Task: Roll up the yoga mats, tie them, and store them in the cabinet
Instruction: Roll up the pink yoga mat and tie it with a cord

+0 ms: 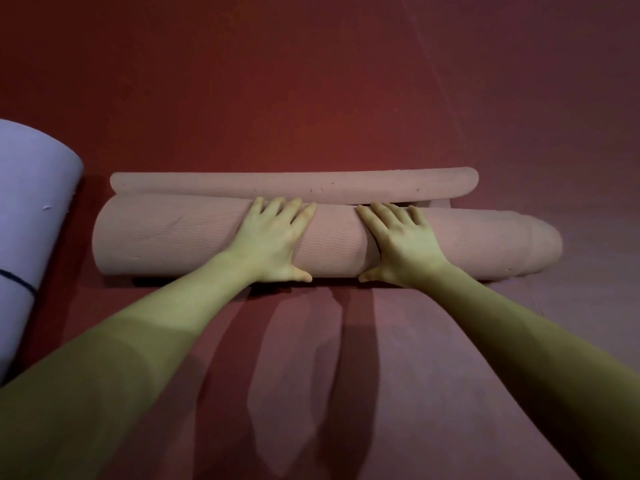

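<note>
Both hands flat on pink mat roll, floor level.
We note the left hand point(273, 237) and right hand point(398, 242) lie open, fingers straight, pressing the rolled pink yoga mat point(173, 233) on the red floor point(311, 98); a lavender mat point(31, 209) sits at left.

Exercise room: red padded floor point(311, 98), rolled mats point(173, 233).

Both hands, left point(273, 237) and right point(398, 242), press flat on the rolled pink mat point(173, 233).
</note>
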Demonstrator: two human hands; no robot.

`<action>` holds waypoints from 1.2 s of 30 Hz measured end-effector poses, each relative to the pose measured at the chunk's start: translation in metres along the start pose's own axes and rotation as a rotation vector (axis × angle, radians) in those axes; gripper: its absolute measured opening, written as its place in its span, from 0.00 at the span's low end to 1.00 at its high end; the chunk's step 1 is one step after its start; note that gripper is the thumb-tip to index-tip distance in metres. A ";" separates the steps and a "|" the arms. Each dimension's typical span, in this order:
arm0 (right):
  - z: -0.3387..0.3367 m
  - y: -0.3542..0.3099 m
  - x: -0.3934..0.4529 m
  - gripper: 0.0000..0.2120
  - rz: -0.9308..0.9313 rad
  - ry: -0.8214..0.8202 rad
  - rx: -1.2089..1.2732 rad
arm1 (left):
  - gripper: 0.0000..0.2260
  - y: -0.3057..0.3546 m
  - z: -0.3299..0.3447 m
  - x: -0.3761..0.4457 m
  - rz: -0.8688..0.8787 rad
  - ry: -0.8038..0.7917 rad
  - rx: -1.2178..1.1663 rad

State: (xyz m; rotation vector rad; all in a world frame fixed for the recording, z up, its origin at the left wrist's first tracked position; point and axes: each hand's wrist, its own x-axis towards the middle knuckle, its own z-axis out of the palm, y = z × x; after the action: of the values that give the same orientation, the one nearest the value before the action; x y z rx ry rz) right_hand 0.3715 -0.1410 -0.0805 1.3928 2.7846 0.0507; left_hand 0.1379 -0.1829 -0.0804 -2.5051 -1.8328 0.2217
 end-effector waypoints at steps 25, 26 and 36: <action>-0.010 -0.048 -0.097 0.52 0.036 -0.211 0.078 | 0.37 0.045 -0.012 -0.064 -0.195 -0.257 -0.311; -0.009 -0.049 -0.099 0.49 0.048 -0.199 0.108 | 0.35 0.046 -0.012 -0.058 -0.223 -0.281 -0.329; -0.010 -0.037 -0.054 0.38 0.167 -0.247 0.192 | 0.29 0.027 -0.009 -0.004 -0.387 -0.288 -0.370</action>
State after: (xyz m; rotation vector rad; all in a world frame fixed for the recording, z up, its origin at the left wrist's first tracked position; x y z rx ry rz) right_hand 0.3744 -0.2067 -0.0712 1.5496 2.5218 -0.3680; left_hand 0.1631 -0.1941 -0.0740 -2.3506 -2.6465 0.2608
